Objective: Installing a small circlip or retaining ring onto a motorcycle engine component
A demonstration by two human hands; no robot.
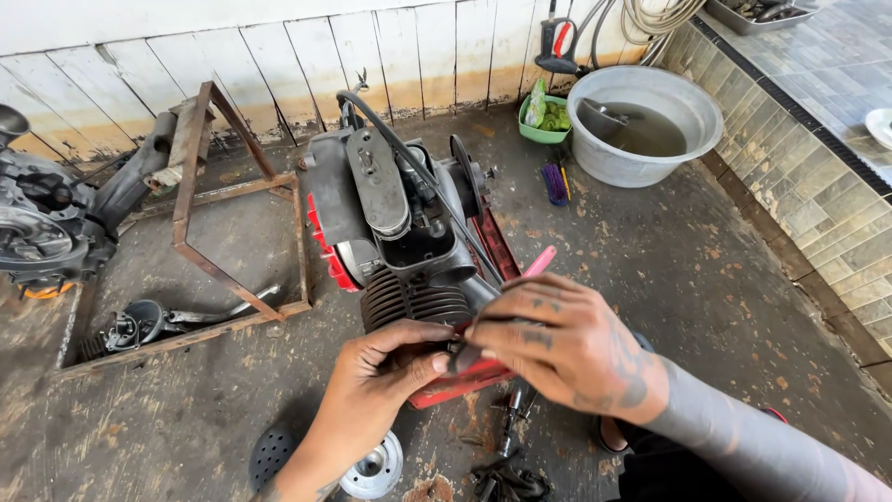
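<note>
A small engine (400, 232) with dark cooling fins, a grey cover and a black hose stands on a red base (465, 379) in the middle of the floor. My left hand (376, 386) pinches a small dark part at the engine's near side, just below the fins. My right hand (562, 344) meets it from the right, fingers closed around a tool with a pink handle (539, 262) that sticks up behind the knuckles. The tool's tip and the small part are hidden between my fingertips.
A rusty metal frame (200, 232) and another engine (46, 228) lie at the left. A grey basin of water (650, 125), a green tub (546, 116) and a brush (556, 181) sit at the back right. A tiled ledge (818, 177) runs along the right. A round metal disc (373, 468) and loose parts (506, 437) lie near me.
</note>
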